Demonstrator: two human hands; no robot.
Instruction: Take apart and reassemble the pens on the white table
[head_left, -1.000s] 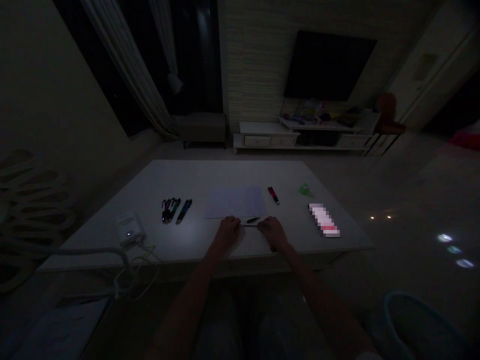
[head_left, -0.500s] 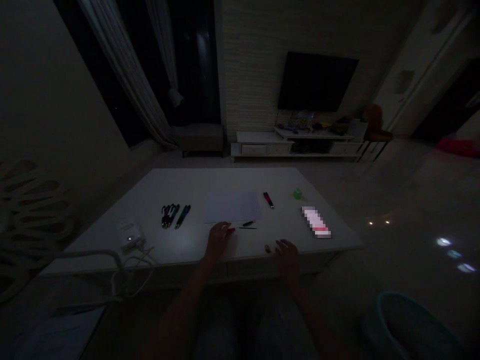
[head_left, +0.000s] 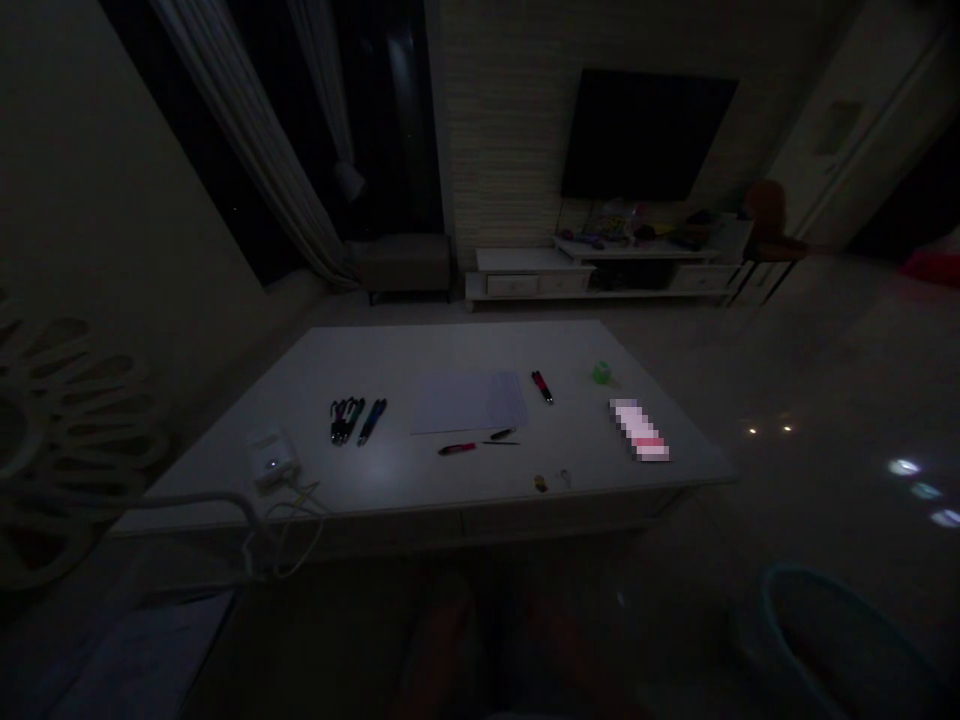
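Note:
Below the table's front edge, my left hand (head_left: pixel 450 610) and my right hand (head_left: pixel 546 622) are dim shapes over my lap, their fingers lost in the dark. On the white table (head_left: pixel 390 480) nearest them lies a red and black pen barrel (head_left: pixel 457 449). Beside it are a thin dark pen refill (head_left: pixel 501 443) and a short black pen part (head_left: pixel 502 434). A small yellow-brown piece (head_left: pixel 540 483) and a small pale piece (head_left: pixel 564 478) lie near the front edge. Behind the pen parts is a sheet of paper (head_left: pixel 457 400) with writing on its right side.
Several dark pens (head_left: pixel 346 420) and blue-black pens (head_left: pixel 372 421) lie left. Red and black pens (head_left: pixel 541 387), a green roundish object (head_left: pixel 601 372) and a blurred-out phone (head_left: pixel 639 430) are right. A white charger (head_left: pixel 271 458) with cables sits front left; a teal-rimmed bin (head_left: pixel 765 600) stands right.
Both hands have drawn back off the table toward my lap. My left hand has let go of the red pen barrel, which now lies on the tabletop. The view has tilted slightly.

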